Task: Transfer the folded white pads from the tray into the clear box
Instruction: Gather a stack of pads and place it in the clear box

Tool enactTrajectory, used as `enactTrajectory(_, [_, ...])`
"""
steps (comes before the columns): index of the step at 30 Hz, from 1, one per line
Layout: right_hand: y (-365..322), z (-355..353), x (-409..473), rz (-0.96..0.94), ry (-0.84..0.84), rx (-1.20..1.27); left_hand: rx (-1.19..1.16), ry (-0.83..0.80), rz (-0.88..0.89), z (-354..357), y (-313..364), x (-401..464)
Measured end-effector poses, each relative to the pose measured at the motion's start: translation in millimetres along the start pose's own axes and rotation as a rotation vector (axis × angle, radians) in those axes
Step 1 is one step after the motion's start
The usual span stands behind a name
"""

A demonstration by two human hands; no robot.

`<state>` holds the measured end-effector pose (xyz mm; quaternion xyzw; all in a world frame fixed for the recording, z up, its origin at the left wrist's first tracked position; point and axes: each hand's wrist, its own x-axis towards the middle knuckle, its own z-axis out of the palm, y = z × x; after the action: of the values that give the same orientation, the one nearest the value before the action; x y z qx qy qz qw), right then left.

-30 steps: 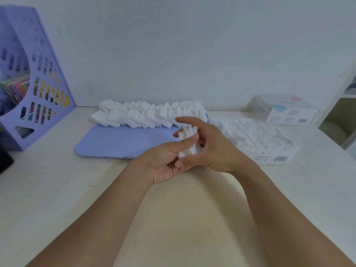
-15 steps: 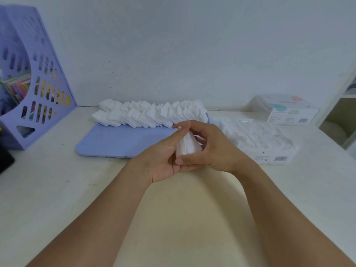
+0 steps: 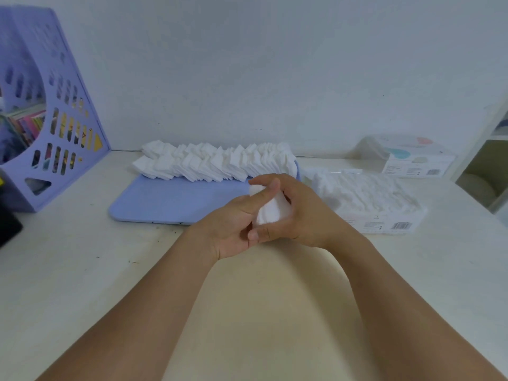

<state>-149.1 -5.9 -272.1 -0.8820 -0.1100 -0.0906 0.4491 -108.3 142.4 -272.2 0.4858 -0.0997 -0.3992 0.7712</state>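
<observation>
A small stack of folded white pads (image 3: 270, 209) is squeezed between both hands above the table's middle, just in front of the tray's right end. My left hand (image 3: 233, 226) presses it from the left with the thumb laid over the top. My right hand (image 3: 305, 213) wraps it from the right. Several more folded pads (image 3: 217, 162) lie in an overlapping row along the far edge of the blue tray (image 3: 170, 202). To the right stands the clear box (image 3: 384, 221), holding several white pads.
A purple file holder (image 3: 52, 111) with books stands at the left against the wall. The clear lid (image 3: 406, 158) lies behind the box at the right. A shelf unit (image 3: 492, 166) rises at the far right edge. A dark object (image 3: 8, 226) sits at the left edge.
The fanned-out pads have been pressed into a tight stack. My left thumb slid up over the stack, and both hands closed tighter and shifted slightly up.
</observation>
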Motion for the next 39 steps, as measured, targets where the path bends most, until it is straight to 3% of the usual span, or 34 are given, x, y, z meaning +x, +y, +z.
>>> enactTrajectory(6, [2.6,-2.6,-3.7,0.034,-0.140,-0.102,0.131,0.018,-0.024,-3.1,-6.5,6.8])
enactTrajectory(11, [-0.8,-25.5,-2.4,0.083,-0.078,0.245,0.152,-0.091,0.127,-3.1,-6.9,9.1])
enactTrajectory(21, [-7.8,-47.1,-14.1,0.034,0.009,-0.043,0.569,0.084,0.339,12.8,-22.5,11.2])
enactTrajectory(25, [-16.4,-60.1,-14.7,0.121,-0.056,-0.415,0.769,0.172,0.464,16.3,-32.8,15.6])
enactTrajectory(27, [-19.3,-67.7,-16.3,0.143,-0.056,-0.465,0.965,0.278,0.571,13.8,-37.2,18.8])
enactTrajectory(29, [-15.1,-80.4,-20.6,0.168,0.091,-0.308,1.064,0.341,0.705,12.2,-39.2,20.6])
enactTrajectory(32, [-1.3,-94.3,-24.0,0.354,0.385,0.178,1.221,0.316,0.818,4.2,-44.5,27.8])
enactTrajectory(39, [7.1,-87.3,-14.0,0.599,0.231,0.094,1.416,0.172,0.882,20.0,-58.7,38.7])
